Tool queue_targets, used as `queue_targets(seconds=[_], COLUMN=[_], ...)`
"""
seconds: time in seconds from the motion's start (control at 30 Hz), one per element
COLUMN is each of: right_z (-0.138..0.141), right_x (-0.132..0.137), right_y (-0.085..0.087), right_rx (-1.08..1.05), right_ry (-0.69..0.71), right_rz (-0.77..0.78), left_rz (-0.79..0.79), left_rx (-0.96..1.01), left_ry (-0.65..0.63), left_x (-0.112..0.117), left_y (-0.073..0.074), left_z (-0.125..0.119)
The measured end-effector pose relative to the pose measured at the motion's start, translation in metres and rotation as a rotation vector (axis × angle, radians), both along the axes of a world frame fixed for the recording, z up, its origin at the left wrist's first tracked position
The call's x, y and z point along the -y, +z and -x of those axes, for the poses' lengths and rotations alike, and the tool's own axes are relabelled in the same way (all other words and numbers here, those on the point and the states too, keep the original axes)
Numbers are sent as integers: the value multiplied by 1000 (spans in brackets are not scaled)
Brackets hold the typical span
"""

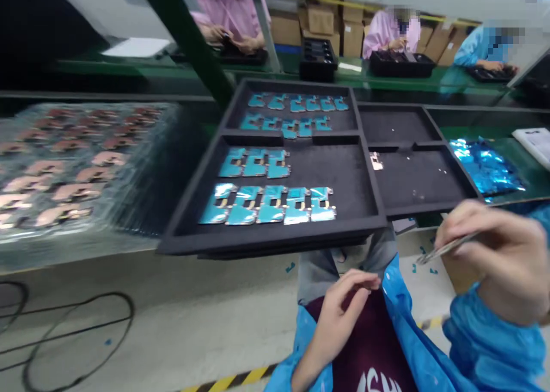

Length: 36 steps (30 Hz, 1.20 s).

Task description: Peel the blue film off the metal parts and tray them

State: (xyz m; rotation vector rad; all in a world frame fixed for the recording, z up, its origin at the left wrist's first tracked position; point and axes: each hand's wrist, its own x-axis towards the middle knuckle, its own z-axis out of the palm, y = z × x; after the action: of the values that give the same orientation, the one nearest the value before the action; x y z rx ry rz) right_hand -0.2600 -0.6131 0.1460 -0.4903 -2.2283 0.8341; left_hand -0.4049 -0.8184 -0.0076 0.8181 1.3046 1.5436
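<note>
My right hand [494, 254] pinches a thin, flat greyish piece [447, 249] between thumb and fingers, right of the trays; it shows nearly edge-on, so its kind is unclear. Low in front of my body is my left hand [337, 317], loosely curved, its thumb apart from the fingers and nothing visible between them. Above it, a black divided tray [275, 238] holds rows of flat blue-covered parts [270, 204], probably small circuit boards. Adjoining on the right, a second black tray [412, 180] holds a single pale coppery part [376, 161] and a few tiny bits.
On the left, stacked clear plastic trays [141, 151] carry copper-coloured parts [71, 192]. A shiny blue bag [487, 165] lies far right. Co-workers sit across the bench behind black trays [318, 62]. A green post [189, 42] slants up behind. Dark cables [129, 312] lie lower left.
</note>
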Motion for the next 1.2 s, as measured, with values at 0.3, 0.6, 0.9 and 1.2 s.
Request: queue_targets(seconds=[0.3, 0.6, 0.9, 1.2], right_z=[-38, -40, -43, -80], right_x=[20, 13, 20, 11], right_y=[-124, -155, -185, -187], right_rx=[164, -17, 36, 35], right_ry=[-139, -81, -290, -430], right_rz=[440, 433, -28, -340], left_rz=[159, 177, 87, 184], left_rx=[41, -221, -282, 9], left_ry=[127, 193, 218, -39], left_x=[-73, -88, -100, -124], left_y=[-1, -9, -23, -19], left_z=[-35, -32, -37, -53])
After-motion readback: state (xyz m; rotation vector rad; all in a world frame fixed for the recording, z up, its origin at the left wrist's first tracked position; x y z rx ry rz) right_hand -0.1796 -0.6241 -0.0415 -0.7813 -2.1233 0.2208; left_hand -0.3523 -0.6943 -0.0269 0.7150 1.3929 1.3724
